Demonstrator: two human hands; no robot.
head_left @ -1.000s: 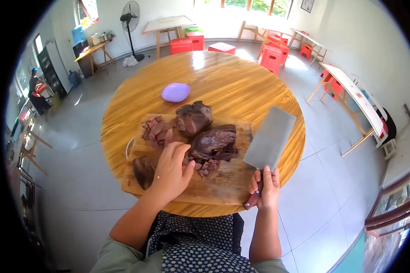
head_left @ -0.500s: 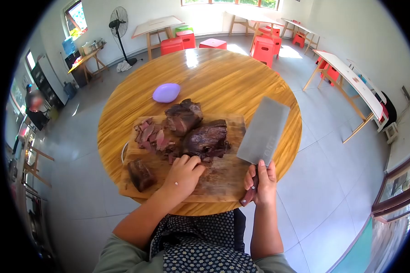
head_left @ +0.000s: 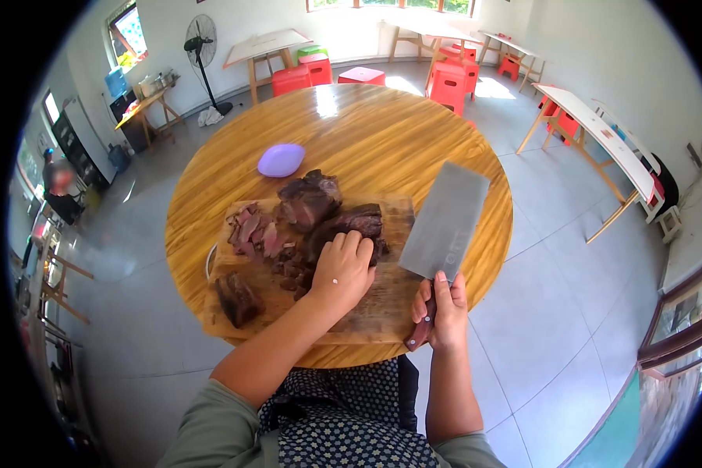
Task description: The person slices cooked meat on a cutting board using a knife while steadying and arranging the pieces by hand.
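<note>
My right hand (head_left: 447, 312) is closed round the wooden handle of a broad cleaver (head_left: 446, 221), its blade raised and tilted above the right edge of the cutting board (head_left: 390, 312). With fingers bent over it, my left hand (head_left: 345, 269) grips the near side of a dark chunk of cured meat (head_left: 357, 221); the fingertips are partly hidden. Behind it lies another large meat chunk (head_left: 310, 200). Sliced reddish meat (head_left: 252, 232) is heaped at the board's left, with dark scraps (head_left: 292, 273) beside my left hand. A smaller meat piece (head_left: 239, 299) sits at the near left corner.
The board lies on a round wooden table (head_left: 382, 132). A purple dish (head_left: 281, 160) stands beyond the meat. Around the room are white-topped tables (head_left: 600, 136), red stools (head_left: 448, 82) and a standing fan (head_left: 201, 54). Another person (head_left: 61, 187) is at the far left.
My left hand has moved right and away from me, from the board's scraps onto the right meat chunk. The cleaver stays in my right hand, nearly unmoved.
</note>
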